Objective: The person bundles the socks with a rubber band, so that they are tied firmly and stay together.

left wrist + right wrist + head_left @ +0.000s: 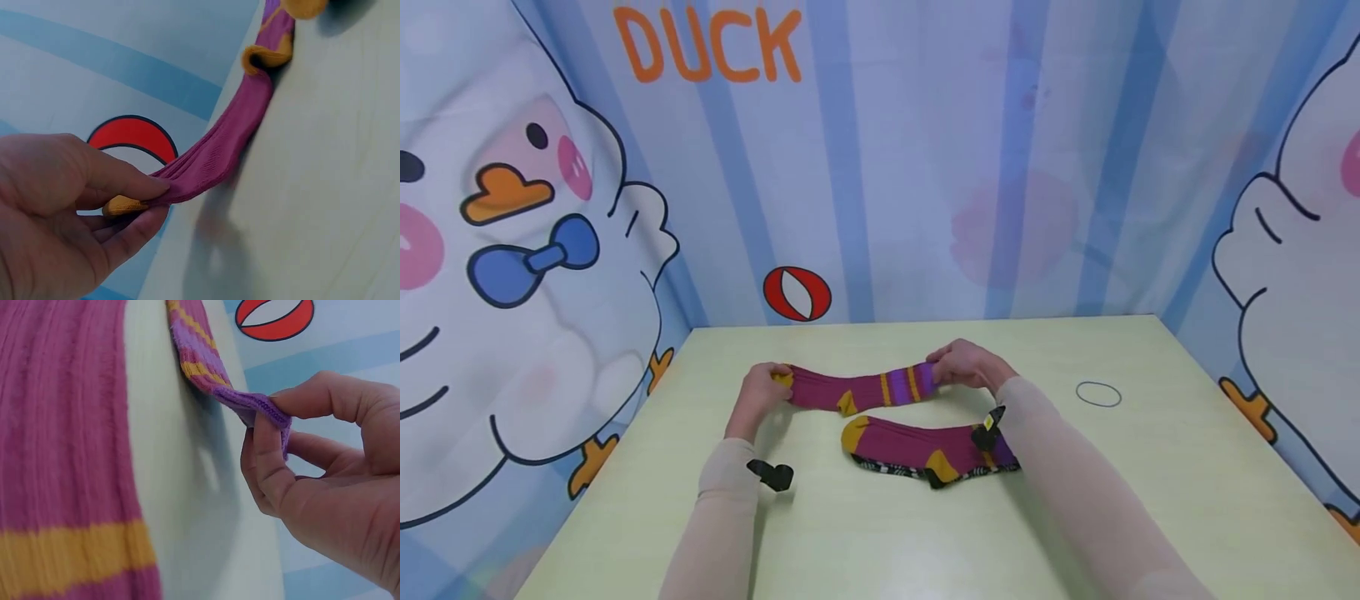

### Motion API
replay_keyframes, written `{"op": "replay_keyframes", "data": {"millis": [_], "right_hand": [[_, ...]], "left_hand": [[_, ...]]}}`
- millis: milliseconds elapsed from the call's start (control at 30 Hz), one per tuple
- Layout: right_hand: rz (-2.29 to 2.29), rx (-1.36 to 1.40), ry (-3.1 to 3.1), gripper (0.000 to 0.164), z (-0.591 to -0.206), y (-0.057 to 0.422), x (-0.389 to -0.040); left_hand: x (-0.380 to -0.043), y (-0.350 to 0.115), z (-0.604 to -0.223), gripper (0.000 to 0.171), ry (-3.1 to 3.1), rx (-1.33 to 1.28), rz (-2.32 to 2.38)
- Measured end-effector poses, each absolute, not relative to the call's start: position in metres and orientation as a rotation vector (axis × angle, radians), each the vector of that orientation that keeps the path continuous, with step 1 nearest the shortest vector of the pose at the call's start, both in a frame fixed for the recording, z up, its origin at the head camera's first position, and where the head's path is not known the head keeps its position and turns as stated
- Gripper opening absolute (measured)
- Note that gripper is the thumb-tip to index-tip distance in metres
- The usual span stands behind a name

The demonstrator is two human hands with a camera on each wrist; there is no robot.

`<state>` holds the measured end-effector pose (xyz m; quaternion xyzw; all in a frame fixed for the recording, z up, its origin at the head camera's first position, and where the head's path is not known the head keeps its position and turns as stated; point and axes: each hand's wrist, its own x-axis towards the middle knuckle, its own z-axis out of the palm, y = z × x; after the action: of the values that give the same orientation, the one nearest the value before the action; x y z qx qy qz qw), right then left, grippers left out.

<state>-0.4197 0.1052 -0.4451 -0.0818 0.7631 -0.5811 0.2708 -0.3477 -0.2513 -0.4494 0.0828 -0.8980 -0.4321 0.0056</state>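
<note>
A magenta sock (pixel 827 390) with mustard toe and heel and a purple striped cuff is stretched between the two hands. My left hand (pixel 762 392) pinches its toe end; in the left wrist view the thumb and fingers (pixel 134 234) grip the fabric, a bit of mustard toe showing between them. At the other end my right hand (pixel 966 364) pinches the purple cuff (pixel 269 409) between thumb and fingers. Both ends are lifted off the table in the wrist views. Nearer the body lies a matching sock (pixel 902 442), with a black-and-white patterned sock (pixel 895 469) showing beneath it.
A thin dark elastic loop (pixel 1098 394) lies on the pale table (pixel 820 542) to the right. Fabric walls (pixel 880 167) printed with ducks and stripes rise behind and on both sides. The right forearm passes over the cuff of the nearer sock.
</note>
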Motion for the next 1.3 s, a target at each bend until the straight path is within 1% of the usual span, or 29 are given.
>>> {"op": "replay_keyframes", "data": {"millis": [367,533,800,1033,1200,1300], "right_hand": [[-1.464,-0.451,2.273,0.065,-0.423,0.137,-0.402],[-1.476,-0.509,2.341,0.065,-0.414,0.156,-0.391],[-1.516,-0.497,2.392,0.065,-0.403,0.181,-0.375],[-1.583,-0.471,2.36,0.061,-0.407,0.201,-0.355],[-1.654,-0.452,2.317,0.056,-0.41,0.214,-0.344],[-1.671,-0.438,2.301,0.058,-0.411,0.222,-0.339]], "left_hand": [[-0.34,-0.234,-0.422,0.046,-2.725,0.206,-1.457],[-0.332,-0.221,-0.41,0.046,-2.694,0.166,-1.487],[-0.322,-0.208,-0.399,0.048,-2.691,0.043,-1.574],[-0.31,-0.2,-0.394,0.04,-2.673,-0.104,-1.685],[-0.303,-0.193,-0.39,0.036,-2.671,-0.163,-1.712],[-0.301,-0.189,-0.389,0.035,-2.686,-0.187,-1.721]]}}
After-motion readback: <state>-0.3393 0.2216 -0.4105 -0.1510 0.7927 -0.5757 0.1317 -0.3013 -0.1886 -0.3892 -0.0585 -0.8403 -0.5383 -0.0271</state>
